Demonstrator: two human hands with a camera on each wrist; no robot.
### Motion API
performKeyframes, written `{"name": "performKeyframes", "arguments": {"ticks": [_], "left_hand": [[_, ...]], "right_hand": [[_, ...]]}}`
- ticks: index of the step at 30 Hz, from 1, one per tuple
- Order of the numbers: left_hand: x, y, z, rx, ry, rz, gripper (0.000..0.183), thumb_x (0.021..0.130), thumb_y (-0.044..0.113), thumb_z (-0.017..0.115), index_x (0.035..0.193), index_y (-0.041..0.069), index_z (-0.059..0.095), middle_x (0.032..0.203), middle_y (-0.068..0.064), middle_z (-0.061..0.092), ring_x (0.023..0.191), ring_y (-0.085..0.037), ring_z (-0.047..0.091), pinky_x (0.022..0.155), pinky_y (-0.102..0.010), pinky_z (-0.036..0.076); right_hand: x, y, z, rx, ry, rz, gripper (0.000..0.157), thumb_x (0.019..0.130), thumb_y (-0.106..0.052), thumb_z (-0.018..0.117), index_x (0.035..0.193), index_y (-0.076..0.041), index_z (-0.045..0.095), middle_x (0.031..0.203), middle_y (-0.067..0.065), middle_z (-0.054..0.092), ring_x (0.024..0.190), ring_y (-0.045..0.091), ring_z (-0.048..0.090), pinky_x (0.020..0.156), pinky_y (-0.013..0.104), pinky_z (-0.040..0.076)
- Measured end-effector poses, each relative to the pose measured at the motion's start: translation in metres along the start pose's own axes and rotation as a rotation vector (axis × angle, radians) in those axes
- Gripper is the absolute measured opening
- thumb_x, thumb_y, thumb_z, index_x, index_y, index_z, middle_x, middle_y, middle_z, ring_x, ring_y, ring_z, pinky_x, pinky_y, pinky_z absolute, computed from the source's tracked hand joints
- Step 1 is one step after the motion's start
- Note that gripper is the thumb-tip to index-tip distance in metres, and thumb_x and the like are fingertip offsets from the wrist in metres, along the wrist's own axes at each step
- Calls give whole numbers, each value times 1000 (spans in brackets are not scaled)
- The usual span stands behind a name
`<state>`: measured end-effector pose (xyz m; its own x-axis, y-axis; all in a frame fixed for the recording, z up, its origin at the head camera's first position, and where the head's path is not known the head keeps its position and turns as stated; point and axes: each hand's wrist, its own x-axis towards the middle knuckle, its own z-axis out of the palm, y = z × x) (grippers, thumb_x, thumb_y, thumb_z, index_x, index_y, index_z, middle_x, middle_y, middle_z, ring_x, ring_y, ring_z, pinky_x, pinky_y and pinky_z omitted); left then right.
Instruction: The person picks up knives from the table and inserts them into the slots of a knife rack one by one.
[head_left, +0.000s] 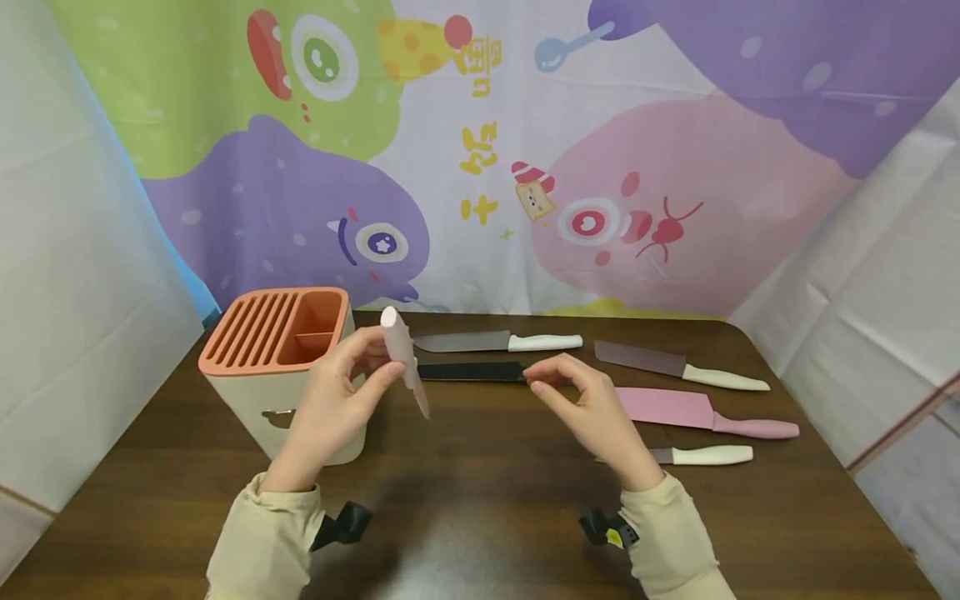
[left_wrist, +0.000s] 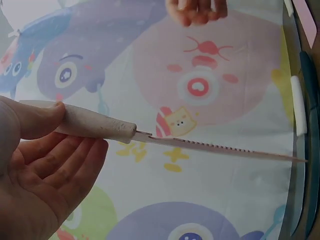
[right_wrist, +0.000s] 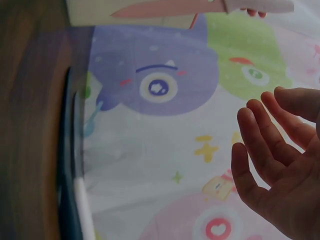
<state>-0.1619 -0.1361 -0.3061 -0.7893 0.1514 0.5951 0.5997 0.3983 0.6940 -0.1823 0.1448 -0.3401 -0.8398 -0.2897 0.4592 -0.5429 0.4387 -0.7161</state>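
My left hand (head_left: 333, 408) pinches a small knife (head_left: 399, 346) by its pale handle, thumb on one side and fingers on the other. The blade tilts down to the right in the head view. A pink, pointed blade (right_wrist: 170, 9) shows in the right wrist view; small notches line it in the left wrist view. Held in the air, my right hand (head_left: 588, 408) has loosely bent fingers (right_wrist: 260, 135) with nothing in them. It overlaps the handle end of a black-bladed knife (head_left: 471, 372) in the head view, hiding that handle.
A cream knife holder (head_left: 255, 408) with an orange slotted top (head_left: 273, 329) stands at left. Behind lies a white-handled knife (head_left: 543, 342). At right lie a cream-handled knife (head_left: 723, 377), a pink cleaver (head_left: 667, 407) and a smaller knife (head_left: 712, 456). A cartoon curtain (head_left: 480, 275) hangs behind the table.
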Motion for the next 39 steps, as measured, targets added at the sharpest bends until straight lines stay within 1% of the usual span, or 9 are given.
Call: {"name": "performKeyframes", "arguments": {"ticks": [6,10,15,19,23,28,32,35,39], "left_hand": [[1,0,-13,4,-2,8,28,84,1,61,111,4,58,102,-8,64,87,-3,58,80,-13,46],[0,2,-24,17,34,29,30,84,-2,60,113,3,58,105,-12,64,89,-2,59,80,-13,47],[0,5,-34,55,75,13,32,85,-2,58,117,2,56,105,-9,62,90,0,57,77,-11,47],[1,8,-37,60,94,9,36,85,-4,57,120,2,54,108,-7,61,91,-1,57,77,-11,46],[1,12,-38,13,118,38,40,84,-8,56,122,3,54,113,1,59,97,-3,57,81,-13,46],[2,13,-41,-18,137,49,39,84,-10,55,122,0,53,112,3,59,96,-3,57,82,-13,46],[0,14,-44,-31,151,12,38,85,-8,53,122,2,53,112,2,60,97,-4,58,81,-12,46],[0,14,-46,-33,169,20,39,85,-9,53,123,2,53,114,-6,59,99,-6,57,81,-13,46],[0,16,-49,-63,192,11,39,86,-8,53,123,2,53,114,-8,58,101,-9,57,84,-13,46]], "right_hand": [[-11,14,-12,-60,-12,64,13,87,-23,61,99,-25,64,96,-10,64,88,6,58,74,28,46],[-21,21,-21,-102,-23,105,12,88,-28,60,99,-27,63,95,-12,63,88,4,57,73,28,46],[-31,31,-31,-147,-35,119,13,89,-27,59,101,-24,63,95,-10,63,88,4,57,74,27,49],[-39,42,-39,-185,-36,119,14,89,-23,59,101,-21,63,95,-8,64,86,5,59,73,27,50],[-47,51,-47,-243,-39,135,16,89,-22,58,103,-17,64,96,-4,66,86,9,61,75,31,52],[-56,62,-62,-296,-67,185,20,89,-24,58,106,-14,64,101,-3,65,84,8,60,74,28,50],[-61,70,-74,-302,-82,228,24,89,-28,58,108,-14,63,104,-2,64,85,5,59,74,26,49],[-66,77,-82,-319,-88,246,25,89,-27,58,109,-13,62,104,-1,65,87,5,58,75,28,49],[-75,85,-90,-300,-107,278,24,88,-25,60,109,-13,61,107,4,64,89,2,57,72,25,49]]}}
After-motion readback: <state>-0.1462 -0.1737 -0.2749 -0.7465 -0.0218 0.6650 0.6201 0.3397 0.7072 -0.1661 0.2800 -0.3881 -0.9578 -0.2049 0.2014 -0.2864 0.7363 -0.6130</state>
